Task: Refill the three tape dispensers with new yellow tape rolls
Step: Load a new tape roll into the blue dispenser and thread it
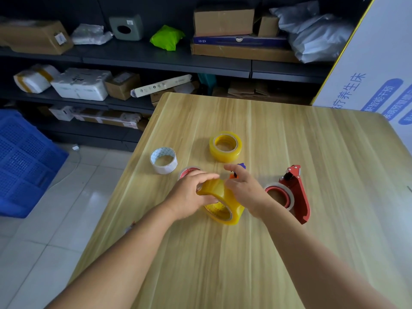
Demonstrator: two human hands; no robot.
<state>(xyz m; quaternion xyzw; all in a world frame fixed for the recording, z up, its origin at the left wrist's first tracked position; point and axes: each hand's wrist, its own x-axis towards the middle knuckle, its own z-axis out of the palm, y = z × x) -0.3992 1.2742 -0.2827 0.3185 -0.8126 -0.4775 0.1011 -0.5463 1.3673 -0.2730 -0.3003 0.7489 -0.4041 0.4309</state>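
Wood table [289, 253] fills most of the view, with dark shelves [167, 61] of boxes behind it. On the right lies a red tape dispenser [296, 192] on its side, and it has an almost used-up roll on its wheel. A full yellow tape roll [225, 146] lies flat at the back, well apart from the hands. A white roll core [163, 160] sits to its left.

In the middle, both hands hold a second yellow roll [223, 201], tipped up on its edge. The left hand [191, 195] grips its left side and the right hand [245, 192] grips the right. Something orange and purple [237, 170] peeks out behind the right hand; it may be another dispenser, but it is mostly hidden. A red-edged roll [188, 171] peeks out behind the left hand.

The step looks like fitting this roll into a dispenser. Next, it needs lining up with the wheel and pushing on.
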